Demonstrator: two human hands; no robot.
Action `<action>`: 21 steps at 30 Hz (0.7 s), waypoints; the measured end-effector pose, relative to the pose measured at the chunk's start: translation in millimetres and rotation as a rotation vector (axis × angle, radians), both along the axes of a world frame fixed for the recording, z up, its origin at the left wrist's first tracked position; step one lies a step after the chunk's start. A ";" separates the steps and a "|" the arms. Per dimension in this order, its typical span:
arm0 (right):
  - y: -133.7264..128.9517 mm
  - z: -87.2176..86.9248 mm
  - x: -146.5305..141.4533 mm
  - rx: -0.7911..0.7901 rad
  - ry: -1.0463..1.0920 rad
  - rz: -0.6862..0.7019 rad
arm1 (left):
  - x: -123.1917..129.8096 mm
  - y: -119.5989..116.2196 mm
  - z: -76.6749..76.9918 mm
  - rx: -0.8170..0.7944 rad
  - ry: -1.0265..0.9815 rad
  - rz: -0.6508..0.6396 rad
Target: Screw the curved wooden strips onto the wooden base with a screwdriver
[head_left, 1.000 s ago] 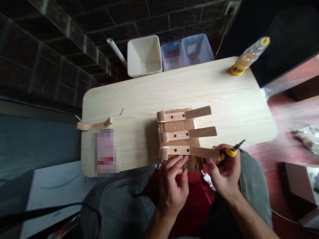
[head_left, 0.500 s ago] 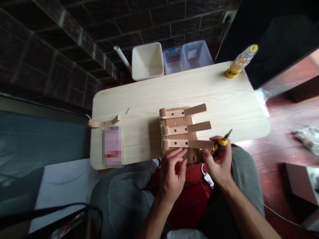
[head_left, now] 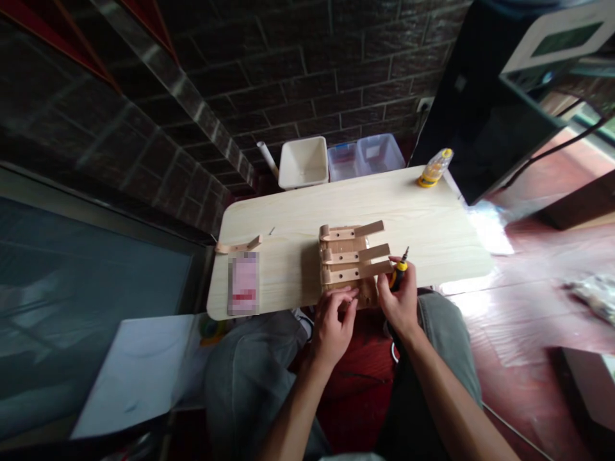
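Note:
My right hand [head_left: 402, 298] is wrapped around a yellow-and-black screwdriver [head_left: 398, 275], its bit pointing up and away from me. My left hand [head_left: 335, 326] rests at the near end of a brown block [head_left: 369, 299], thumb and forefinger pinched around something too small to make out. Across the block lie three wooden hooks, a far one [head_left: 348, 234], a middle one [head_left: 350, 257] and a near one [head_left: 350, 275], each with two dark holes or screw heads and a free end sticking out to the right. The nearest hook's tip reaches my right hand.
The block sits on a pale wooden table [head_left: 269, 275]. Another hook [head_left: 240, 246], a screw [head_left: 271, 231] and a blurred pink packet [head_left: 244, 285] lie on the left. A clear bottle-shaped yellow case [head_left: 435, 169] stands back right. Behind the table are a white bin [head_left: 303, 163] and clear tubs [head_left: 379, 155].
The camera view has tilted up, so the table appears lower and smaller. My right hand has drawn closer to the block with the screwdriver now more upright. My left hand keeps its pinch.

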State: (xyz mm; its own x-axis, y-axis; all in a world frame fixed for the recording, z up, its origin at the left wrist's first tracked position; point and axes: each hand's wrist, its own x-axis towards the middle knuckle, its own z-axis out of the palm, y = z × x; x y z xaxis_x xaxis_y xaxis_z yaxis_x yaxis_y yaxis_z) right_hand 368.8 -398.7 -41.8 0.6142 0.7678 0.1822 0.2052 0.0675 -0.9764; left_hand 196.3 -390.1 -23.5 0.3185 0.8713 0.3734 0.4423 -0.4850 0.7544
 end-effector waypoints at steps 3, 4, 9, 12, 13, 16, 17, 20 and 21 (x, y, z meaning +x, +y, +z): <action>2.9 -1.5 0.1 0.001 0.001 -0.002 | 1.4 -0.5 0.6 0.004 0.007 0.012; 3.2 -1.8 0.2 -0.002 0.002 0.000 | 1.7 -0.7 0.8 0.003 0.009 0.015; 0.8 1.6 3.1 -0.033 -0.001 -0.015 | 2.1 -0.7 -0.9 -0.015 0.023 0.017; -1.6 5.8 4.5 -0.067 0.001 -0.027 | 1.6 0.2 -3.6 -0.001 0.031 0.019; -2.0 7.0 4.4 -0.077 0.000 -0.038 | 1.4 0.7 -4.3 0.003 0.031 0.019; -1.6 8.9 2.8 -0.110 -0.003 -0.078 | 0.7 2.4 -5.1 0.001 0.037 0.020; -1.2 9.0 2.1 -0.118 -0.002 -0.092 | 0.6 3.0 -5.1 0.000 0.042 0.019; -0.6 8.4 0.9 -0.141 0.000 -0.123 | 1.0 4.1 -5.1 -0.012 0.046 0.022; -0.9 8.1 0.9 -0.147 -0.002 -0.131 | 1.3 4.3 -5.3 -0.013 0.048 0.026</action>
State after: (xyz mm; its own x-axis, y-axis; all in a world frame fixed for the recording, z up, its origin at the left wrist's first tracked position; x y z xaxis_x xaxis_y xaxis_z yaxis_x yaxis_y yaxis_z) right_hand 369.7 -399.6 -33.7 0.7102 0.6999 0.0755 0.2051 -0.1032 -0.9733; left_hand 197.6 -385.8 -28.8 0.3125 0.8843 0.3468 0.4903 -0.4629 0.7385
